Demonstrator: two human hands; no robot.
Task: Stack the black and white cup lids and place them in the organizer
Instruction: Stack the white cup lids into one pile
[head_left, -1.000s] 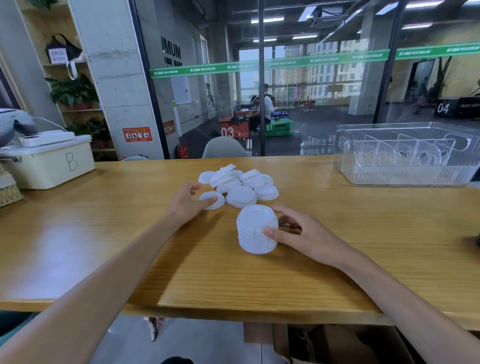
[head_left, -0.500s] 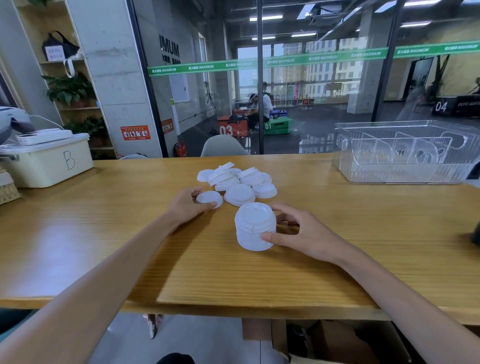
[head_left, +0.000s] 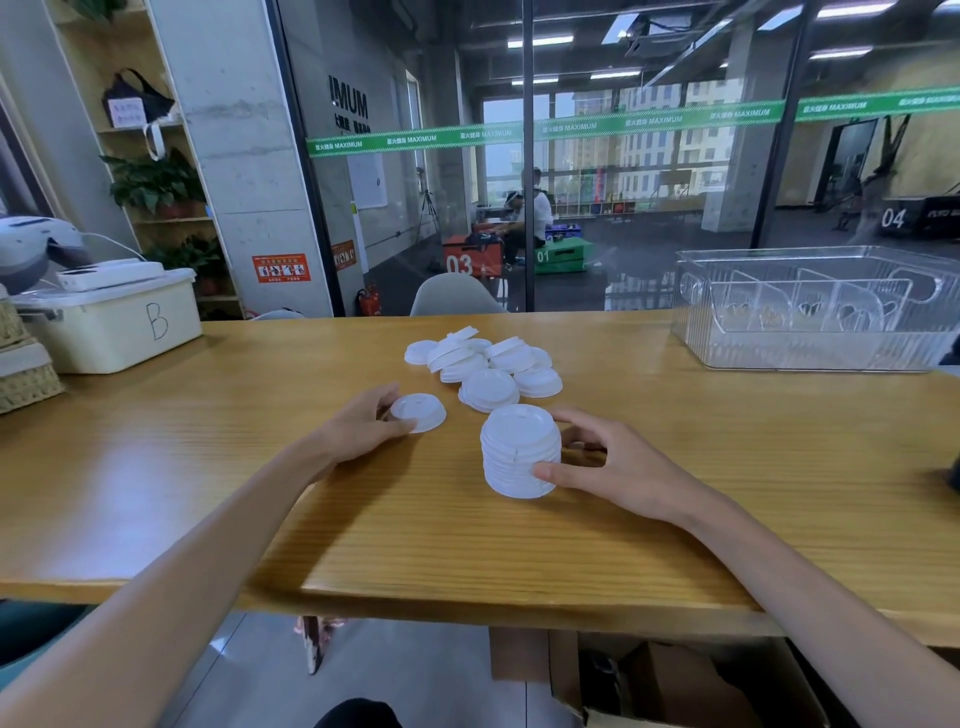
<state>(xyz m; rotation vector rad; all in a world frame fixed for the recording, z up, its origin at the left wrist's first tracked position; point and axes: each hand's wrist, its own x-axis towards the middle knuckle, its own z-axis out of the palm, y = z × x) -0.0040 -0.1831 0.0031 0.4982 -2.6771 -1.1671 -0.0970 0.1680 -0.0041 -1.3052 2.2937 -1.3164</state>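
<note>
Left hand (head_left: 363, 423): fingers curled round single white lid (head_left: 418, 412), thumb at near rim, fingertips at far rim; lid flat on wooden table (head_left: 208, 467), dome up, just left of the pile.

Right hand (head_left: 618, 470): thumb and fingers spread wide round tall stack of white lids (head_left: 521, 451), thumb pressed on lower right side, index at upper rear. Stack upright on table, near centre, approx. vertical w/ slight unevenness between layers.

Loose lid pile (head_left: 483, 364): behind stack and single lid, several white lids overlapping, some tilted, some nested in short stacks. No black lids visible.

Clear organizer (head_left: 815, 312): far right of table, well apart from both hands, transparent dividers inside; compartments appear w/o lids, though glare limits certainty.

Misc.: cream box marked "B" (head_left: 111, 322) at far left of table; woven basket (head_left: 26, 379) just beside it at left edge.
</note>
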